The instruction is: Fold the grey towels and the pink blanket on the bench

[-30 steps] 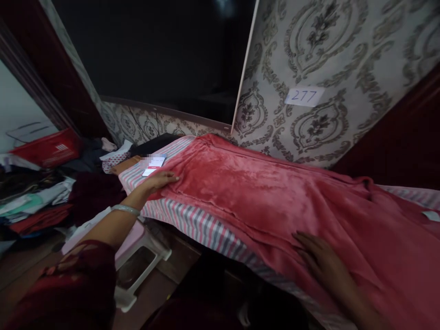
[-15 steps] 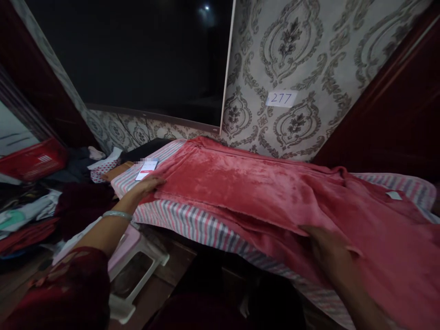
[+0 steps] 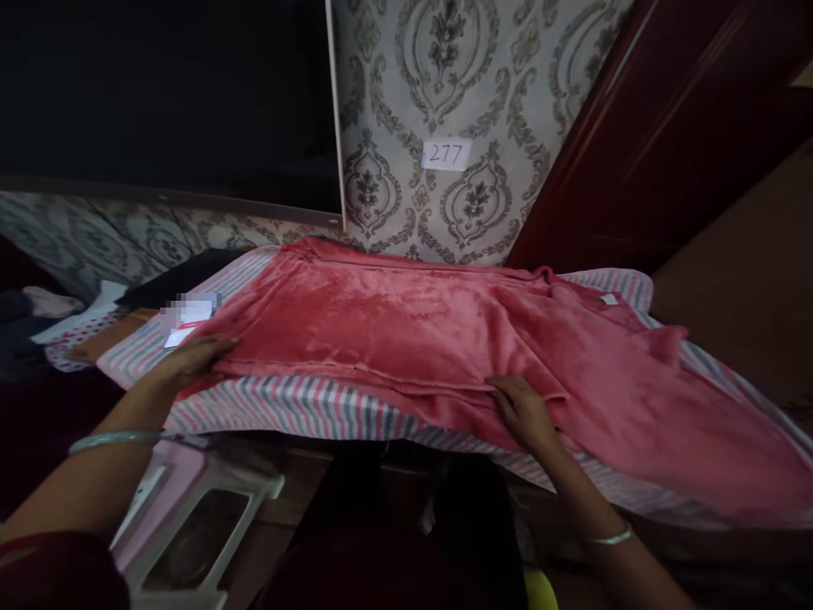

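Note:
A coral-red fleece top [image 3: 381, 326] lies spread on a striped cloth [image 3: 318, 407], with a folded-over panel at its left part. A small white label [image 3: 608, 299] shows at its neck on the right. At the garment's near left corner, my left hand [image 3: 198, 357] has its fingers closed on the hem, the fingertips partly hidden. My right hand [image 3: 522, 408] pinches the near edge of the panel, right of the middle. A phone [image 3: 190, 320] with a lit screen rests on the cloth just beyond my left hand.
Behind the cloth stands a patterned wall with a paper marked 277 [image 3: 446, 154] and a large dark television [image 3: 171, 102]. A pink and white plastic stool [image 3: 190, 508] is below at the left. Clothes [image 3: 29, 339] are heaped at the far left.
My right hand has drawn the panel's near edge straighter and flatter. My left hand stays at the left corner. The view has swung to the right.

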`<state>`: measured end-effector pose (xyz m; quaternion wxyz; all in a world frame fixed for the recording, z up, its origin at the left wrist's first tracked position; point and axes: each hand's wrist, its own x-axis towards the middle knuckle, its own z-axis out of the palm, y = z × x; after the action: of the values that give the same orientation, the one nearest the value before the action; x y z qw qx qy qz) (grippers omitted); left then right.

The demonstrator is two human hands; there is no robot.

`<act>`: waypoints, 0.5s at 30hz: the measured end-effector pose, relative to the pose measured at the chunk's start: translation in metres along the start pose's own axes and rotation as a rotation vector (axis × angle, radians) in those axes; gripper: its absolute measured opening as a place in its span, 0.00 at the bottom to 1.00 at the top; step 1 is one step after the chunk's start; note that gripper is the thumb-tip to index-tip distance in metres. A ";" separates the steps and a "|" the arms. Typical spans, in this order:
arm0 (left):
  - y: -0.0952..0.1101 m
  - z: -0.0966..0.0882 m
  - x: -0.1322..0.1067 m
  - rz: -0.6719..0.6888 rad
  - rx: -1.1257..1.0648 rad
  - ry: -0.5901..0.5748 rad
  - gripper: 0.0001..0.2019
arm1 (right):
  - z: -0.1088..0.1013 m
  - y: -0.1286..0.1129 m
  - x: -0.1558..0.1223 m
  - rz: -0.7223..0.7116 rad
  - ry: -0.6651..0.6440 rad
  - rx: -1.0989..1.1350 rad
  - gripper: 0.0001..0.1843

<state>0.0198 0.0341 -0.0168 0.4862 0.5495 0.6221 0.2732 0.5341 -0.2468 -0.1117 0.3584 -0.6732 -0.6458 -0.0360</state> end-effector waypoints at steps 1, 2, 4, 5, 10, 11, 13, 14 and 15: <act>0.000 0.000 0.001 -0.054 -0.089 -0.015 0.13 | 0.001 0.001 0.000 0.022 0.019 0.010 0.18; 0.001 0.000 0.002 -0.098 -0.167 -0.008 0.13 | 0.002 0.002 0.000 0.045 0.039 0.016 0.17; 0.003 0.000 0.003 -0.135 -0.252 0.036 0.12 | 0.003 0.004 0.001 0.072 0.070 0.019 0.17; 0.004 0.000 0.003 -0.138 -0.273 0.056 0.12 | 0.003 0.004 0.001 0.070 0.072 0.017 0.17; 0.001 0.002 0.003 -0.094 -0.300 0.142 0.15 | -0.001 -0.001 -0.004 -0.054 -0.008 -0.005 0.15; 0.000 0.002 0.004 -0.081 -0.308 0.141 0.16 | -0.002 -0.002 -0.005 -0.077 -0.029 -0.019 0.15; -0.001 0.002 0.006 -0.072 -0.311 0.125 0.17 | -0.004 -0.002 -0.008 -0.113 -0.071 -0.073 0.20; -0.001 0.001 0.006 -0.086 -0.302 0.113 0.17 | -0.003 -0.001 -0.009 -0.125 -0.086 -0.109 0.22; 0.000 0.002 0.006 -0.113 -0.286 0.094 0.16 | -0.003 -0.001 -0.009 -0.132 -0.095 -0.145 0.22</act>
<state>0.0216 0.0395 -0.0195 0.5443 0.4255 0.6288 0.3567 0.5331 -0.2560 -0.1143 0.2743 -0.6542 -0.7009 -0.0742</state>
